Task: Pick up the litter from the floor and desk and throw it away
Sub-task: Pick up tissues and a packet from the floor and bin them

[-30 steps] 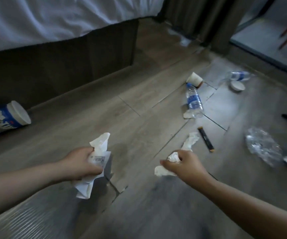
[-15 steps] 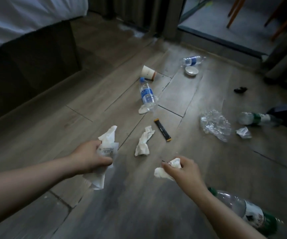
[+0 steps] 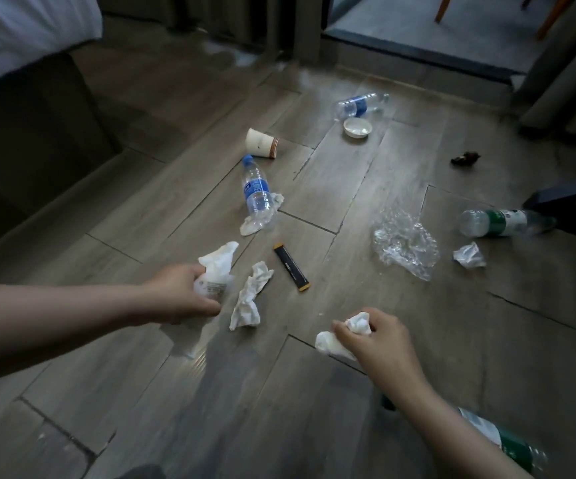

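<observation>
One white wrapper (image 3: 214, 273) being gripped in curled fingers of the left hand (image 3: 179, 295), right hand (image 3: 381, 344) clenching a crumpled tissue (image 3: 329, 343) above the floor (image 3: 366, 188), loose tissue (image 3: 250, 299) lying at the left hand's three o'clock, black sachet (image 3: 291, 267) lying at its one o'clock.

wrapper (image 3: 214, 274): white, crumpled, in left hand (image 3: 179, 295)
wad (image 3: 328, 344): white tissue, in right hand (image 3: 380, 344)
tissue (image 3: 249, 299): crumpled, on floor (image 3: 176, 209)
</observation>
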Available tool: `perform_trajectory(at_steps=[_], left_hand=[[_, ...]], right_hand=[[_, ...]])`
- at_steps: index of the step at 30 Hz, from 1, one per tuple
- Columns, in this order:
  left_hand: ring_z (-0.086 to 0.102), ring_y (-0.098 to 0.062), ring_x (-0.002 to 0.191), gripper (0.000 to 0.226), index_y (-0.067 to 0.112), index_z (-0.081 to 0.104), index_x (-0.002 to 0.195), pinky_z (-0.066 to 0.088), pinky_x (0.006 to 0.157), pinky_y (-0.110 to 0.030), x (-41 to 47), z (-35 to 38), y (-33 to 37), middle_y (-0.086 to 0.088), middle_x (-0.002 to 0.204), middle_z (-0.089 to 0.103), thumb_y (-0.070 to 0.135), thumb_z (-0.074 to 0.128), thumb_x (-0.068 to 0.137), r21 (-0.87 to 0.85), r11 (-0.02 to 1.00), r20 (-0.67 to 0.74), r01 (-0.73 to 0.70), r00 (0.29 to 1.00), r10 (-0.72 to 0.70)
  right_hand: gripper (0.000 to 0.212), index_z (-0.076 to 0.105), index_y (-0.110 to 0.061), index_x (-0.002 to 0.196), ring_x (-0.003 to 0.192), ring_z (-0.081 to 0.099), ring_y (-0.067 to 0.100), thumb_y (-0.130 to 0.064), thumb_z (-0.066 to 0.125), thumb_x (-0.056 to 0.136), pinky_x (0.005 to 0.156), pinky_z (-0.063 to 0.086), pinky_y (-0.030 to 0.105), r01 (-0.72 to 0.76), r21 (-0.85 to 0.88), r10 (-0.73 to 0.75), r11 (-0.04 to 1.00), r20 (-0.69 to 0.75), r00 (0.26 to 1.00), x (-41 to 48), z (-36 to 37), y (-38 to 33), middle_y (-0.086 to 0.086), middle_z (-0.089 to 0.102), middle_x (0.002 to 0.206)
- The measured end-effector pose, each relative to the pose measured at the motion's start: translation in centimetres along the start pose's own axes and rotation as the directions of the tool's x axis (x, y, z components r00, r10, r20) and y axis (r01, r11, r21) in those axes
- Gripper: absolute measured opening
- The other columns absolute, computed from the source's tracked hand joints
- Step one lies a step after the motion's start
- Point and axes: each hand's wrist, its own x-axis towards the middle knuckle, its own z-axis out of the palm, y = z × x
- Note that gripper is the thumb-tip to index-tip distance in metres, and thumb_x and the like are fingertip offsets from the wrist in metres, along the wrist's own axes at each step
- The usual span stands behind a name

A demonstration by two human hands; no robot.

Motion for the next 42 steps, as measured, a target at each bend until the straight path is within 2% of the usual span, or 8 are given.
perform_trajectory(at_steps=[4, 7, 11, 17, 26, 31, 37, 42], left_hand=[[0.059, -0.016, 0.063, 0.015, 0.013, 0.059, 0.076, 0.045, 0.05, -0.022, 3.1, 2.3, 0.2, -0.005, 0.075, 0.062, 0.017, 0.073, 0.071, 0.086, 0.996, 0.046, -0.035, 0.998, 0.031], [0.057, -0.012, 0.063, 0.02, 0.018, 0.054, 0.07, 0.042, 0.048, -0.021, 6.3, 4.5, 0.2, 0.001, 0.072, 0.058, 0.021, 0.073, 0.072, 0.031, 0.998, 0.028, -0.057, 0.998, 0.056], [0.062, -0.017, 0.072, 0.023, 0.017, 0.061, 0.083, 0.053, 0.059, -0.029, 9.6, 6.4, 0.2, -0.001, 0.079, 0.063, 0.027, 0.075, 0.068, -0.006, 0.998, -0.012, -0.058, 0.998, 0.058], [0.054, -0.014, 0.072, 0.02, 0.025, 0.055, 0.072, 0.037, 0.051, -0.022, 11.0, 8.4, -0.2, -0.002, 0.089, 0.057, 0.032, 0.073, 0.066, 0.07, 0.996, -0.028, -0.061, 0.998, 0.063], [0.052, -0.019, 0.09, 0.049, 0.028, 0.056, 0.114, 0.042, 0.072, -0.026, 12.2, 8.7, -2.6, -0.007, 0.117, 0.048, 0.036, 0.071, 0.068, 0.091, 0.994, 0.006, -0.057, 0.998, 0.056], [0.057, -0.019, 0.09, 0.046, 0.023, 0.059, 0.111, 0.044, 0.069, -0.027, 12.3, 8.5, -3.3, -0.004, 0.106, 0.06, 0.031, 0.073, 0.068, 0.066, 0.992, -0.019, -0.107, 0.994, 0.108], [0.061, -0.017, 0.084, 0.041, 0.024, 0.061, 0.107, 0.048, 0.07, -0.028, 12.2, 7.8, -4.3, 0.001, 0.093, 0.065, 0.024, 0.072, 0.067, -0.026, 0.991, -0.031, -0.135, 0.991, 0.134], [0.056, -0.001, 0.072, 0.028, 0.033, 0.058, 0.088, 0.038, 0.056, -0.02, 12.1, 7.2, -5.5, 0.013, 0.078, 0.06, 0.025, 0.072, 0.065, -0.066, 0.99, -0.058, -0.124, 0.991, 0.12]], right_hand=[[0.018, 0.065, -0.021, 0.062, 0.064, 0.06, -0.003, -0.032, 0.072, 0.075, 0.054, 0.041, 0.018, -0.008, -0.021, 0.007, 1.0, -0.033, 0.999, 1.1, -0.5, 0.7, -0.016, 0.067, 0.067], [0.019, 0.064, -0.02, 0.061, 0.061, 0.059, -0.003, -0.03, 0.072, 0.075, 0.049, 0.038, 0.011, -0.01, -0.057, 0.007, 0.998, -0.059, 0.998, 1.5, -1.0, 1.6, -0.016, 0.066, 0.067], [0.021, 0.065, -0.019, 0.064, 0.059, 0.059, 0.002, -0.034, 0.073, 0.076, 0.048, 0.037, 0.013, 0.0, -0.165, -0.011, 0.986, -0.063, 0.998, 2.4, -1.6, 1.6, -0.008, 0.065, 0.063], [0.027, 0.062, -0.016, 0.065, 0.059, 0.056, 0.008, -0.038, 0.074, 0.076, 0.051, 0.035, 0.025, 0.0, -0.311, -0.021, 0.95, -0.064, 0.998, 5.1, -0.1, -0.3, -0.003, 0.062, 0.062], [0.018, 0.066, -0.018, 0.076, 0.07, 0.06, 0.01, -0.034, 0.072, 0.077, 0.055, 0.042, 0.026, -0.03, -0.303, 0.022, 0.952, -0.028, 0.999, 8.4, 3.4, -0.7, -0.005, 0.065, 0.074], [0.016, 0.067, -0.02, 0.085, 0.082, 0.063, 0.02, -0.034, 0.067, 0.076, 0.071, 0.051, 0.034, -0.01, -0.408, 0.012, 0.913, 0.003, 1.0, 10.4, 6.7, -0.7, -0.002, 0.068, 0.084], [0.022, 0.067, -0.022, 0.097, 0.092, 0.062, 0.025, -0.029, 0.063, 0.077, 0.065, 0.037, 0.027, -0.015, -0.523, 0.024, 0.852, 0.01, 1.0, 13.1, 10.1, -0.8, 0.0, 0.066, 0.096], [0.029, 0.062, -0.019, 0.108, 0.099, 0.058, 0.026, -0.028, 0.061, 0.08, 0.071, 0.038, 0.029, -0.006, -0.591, 0.008, 0.807, 0.001, 1.0, 14.3, 11.6, -0.4, 0.003, 0.056, 0.11]])
